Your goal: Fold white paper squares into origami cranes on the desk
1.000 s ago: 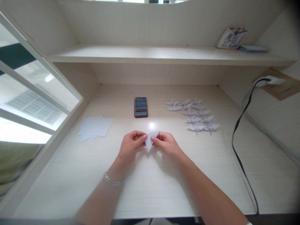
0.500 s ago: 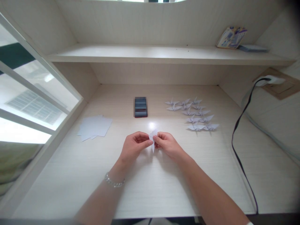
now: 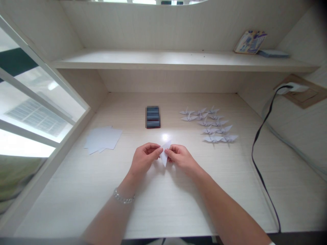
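Observation:
A small piece of folded white paper (image 3: pixel 164 158) is pinched between my two hands just above the desk. My left hand (image 3: pixel 145 157) grips its left edge between thumb and fingers. On the opposite edge, my right hand (image 3: pixel 182 156) holds it the same way, thumb on the near face. The paper has a pointed lower tip and looks like a narrow diamond. Several folded paper cranes (image 3: pixel 214 123) stand in rows at the right, beyond my right hand. To the left lies a loose stack of white paper sheets (image 3: pixel 103 139).
A dark phone-like rectangle (image 3: pixel 153 117), its face blurred out, lies behind my hands. A black cable (image 3: pixel 258 136) runs from the wall socket (image 3: pixel 304 90) down the desk's right side. Above the desk, a shelf (image 3: pixel 153 58) carries a colourful packet (image 3: pixel 250 42). A window borders the left.
The folded paper has turned so that more of its broad face shows, and its shape looks wider. My left thumb has shifted slightly left and up along it.

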{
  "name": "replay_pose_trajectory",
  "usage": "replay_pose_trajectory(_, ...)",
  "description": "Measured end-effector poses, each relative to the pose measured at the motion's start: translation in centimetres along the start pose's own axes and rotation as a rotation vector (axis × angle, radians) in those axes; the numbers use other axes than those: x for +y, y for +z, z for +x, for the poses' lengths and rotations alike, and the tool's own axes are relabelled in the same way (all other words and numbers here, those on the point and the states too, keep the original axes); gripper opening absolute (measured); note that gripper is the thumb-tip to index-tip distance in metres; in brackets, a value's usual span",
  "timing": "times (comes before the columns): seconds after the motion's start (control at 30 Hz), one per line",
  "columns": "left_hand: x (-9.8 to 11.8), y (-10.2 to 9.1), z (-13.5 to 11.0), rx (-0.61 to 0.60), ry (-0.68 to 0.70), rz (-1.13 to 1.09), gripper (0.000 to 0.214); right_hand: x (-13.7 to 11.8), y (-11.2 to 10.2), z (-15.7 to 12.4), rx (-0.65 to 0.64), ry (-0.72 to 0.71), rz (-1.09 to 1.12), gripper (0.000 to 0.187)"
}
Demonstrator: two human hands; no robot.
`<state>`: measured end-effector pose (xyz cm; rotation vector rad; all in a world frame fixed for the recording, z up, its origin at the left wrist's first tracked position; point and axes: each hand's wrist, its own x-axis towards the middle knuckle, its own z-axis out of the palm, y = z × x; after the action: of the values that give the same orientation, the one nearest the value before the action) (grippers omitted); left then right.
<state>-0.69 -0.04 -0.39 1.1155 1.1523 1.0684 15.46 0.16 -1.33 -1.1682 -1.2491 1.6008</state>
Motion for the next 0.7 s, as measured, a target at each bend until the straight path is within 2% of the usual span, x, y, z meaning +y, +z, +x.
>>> replay_pose_trajectory(0.1, -0.3, -0.3, 0.4, 0.060, 0.001, 0.010, 0.023, 0.1, 0.1, 0.1, 0.045, -0.055, -0.063, 0.027)
replay_pose_trajectory(0.2, -0.6, -0.4, 0.5, 0.093, 0.005, -0.084, 0.023, -0.4, 0.3, -0.3, 0.093, -0.136, -0.176, 0.019)
replay_pose_trajectory(0.3, -0.7, -0.4, 0.5, 0.029, -0.017, -0.096, 0.023, -1.1, 0.5, -0.8, 0.186, -0.225, -0.298, 0.013)
replay_pose_trajectory(0.4, -0.7, -0.3, 0.3, -0.054, -0.003, -0.009, 0.022, -1.4, 0.6, -1.1, 0.248, -0.304, -0.360, 0.012)
replay_pose_trajectory(0.57, -0.4, -0.1, 0.2, -0.113, 0.083, 0.063, 0.016, -1.5, 0.6, -1.4, 0.216, -0.391, -0.402, 0.010)
replay_pose_trajectory(0.7, -0.3, 0.0, 0.2, -0.123, 0.092, 0.041, 0.014, -1.5, 0.6, -1.4, 0.202, -0.453, -0.439, 0.010)
